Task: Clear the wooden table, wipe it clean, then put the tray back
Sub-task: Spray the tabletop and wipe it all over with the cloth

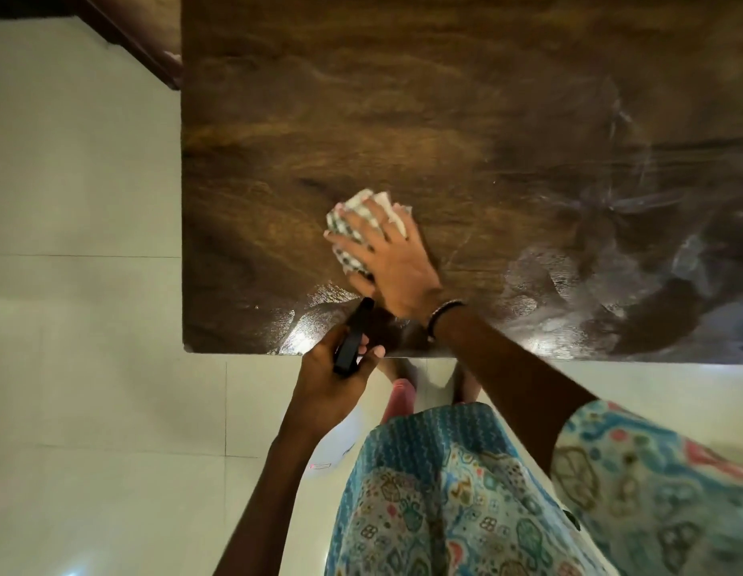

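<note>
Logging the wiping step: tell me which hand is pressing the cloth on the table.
The right hand, flat on the checked cloth; the left hand grips a black spray trigger.

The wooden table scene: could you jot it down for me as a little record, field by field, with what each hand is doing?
Table: dark wooden table, nothing on it but the cloth
Right hand: right hand pressing a checked cloth flat on the table
Left hand: left hand gripping a black spray trigger near the front edge
Surface: wet streaks on the right part
Tray: not in view
Floor: pale tiles
</note>
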Action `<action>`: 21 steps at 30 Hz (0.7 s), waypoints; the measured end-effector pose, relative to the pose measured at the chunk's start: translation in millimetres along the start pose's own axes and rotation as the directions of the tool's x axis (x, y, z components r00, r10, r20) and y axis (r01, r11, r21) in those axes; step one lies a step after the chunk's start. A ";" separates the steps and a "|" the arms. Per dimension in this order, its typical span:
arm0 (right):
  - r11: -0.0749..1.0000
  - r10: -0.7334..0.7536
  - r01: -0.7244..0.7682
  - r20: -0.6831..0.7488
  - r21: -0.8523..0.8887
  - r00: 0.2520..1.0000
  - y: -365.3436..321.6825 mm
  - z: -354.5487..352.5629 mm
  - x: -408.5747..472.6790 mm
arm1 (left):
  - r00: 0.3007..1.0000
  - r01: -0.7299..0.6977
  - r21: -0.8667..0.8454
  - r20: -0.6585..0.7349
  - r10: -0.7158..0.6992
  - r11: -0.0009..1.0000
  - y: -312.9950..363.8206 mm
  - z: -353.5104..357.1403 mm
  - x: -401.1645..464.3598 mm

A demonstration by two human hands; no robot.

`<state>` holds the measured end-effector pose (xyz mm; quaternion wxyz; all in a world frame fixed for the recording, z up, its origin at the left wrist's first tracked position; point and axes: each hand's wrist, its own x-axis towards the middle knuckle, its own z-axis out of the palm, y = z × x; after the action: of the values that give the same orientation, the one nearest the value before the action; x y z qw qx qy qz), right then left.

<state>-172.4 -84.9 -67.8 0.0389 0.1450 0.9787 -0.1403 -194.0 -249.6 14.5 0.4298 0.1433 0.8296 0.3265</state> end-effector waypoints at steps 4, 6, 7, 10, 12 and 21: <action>0.968 -0.252 0.251 0.051 0.023 0.966 -16.3 7.9 -46.4 | 1.000 0.000 0.030 0.007 -0.001 1.000 -1.8 -0.3 -13.0; 0.957 -0.290 0.290 0.073 0.007 0.954 1.7 3.3 -78.9 | 1.000 0.018 0.025 0.003 -0.018 1.000 -3.0 0.3 -19.5; 0.960 -0.278 0.280 0.078 -0.012 0.957 16.9 0.8 -94.2 | 1.000 0.027 0.024 0.001 -0.027 0.999 -3.7 0.8 -21.8; 0.980 -0.184 0.190 0.108 -0.050 0.977 63.4 -9.3 -123.9 | 0.999 0.045 0.004 -0.001 -0.045 0.999 -4.7 3.9 -30.5; 0.990 -0.117 0.125 0.125 -0.059 0.985 74.8 -12.1 -124.3 | 0.998 0.057 -0.007 -0.011 -0.057 0.998 -5.9 7.1 -35.7; 0.981 -0.191 0.190 0.033 0.037 0.981 -38.9 12.8 -51.5 | 0.984 0.112 -0.105 -0.129 -0.125 0.988 -22.0 4.0 -46.0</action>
<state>-134.2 -138.3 -63.8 0.0408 0.0485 0.9847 -0.1624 -162.7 -288.1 26.6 0.3976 0.0500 0.8469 0.3495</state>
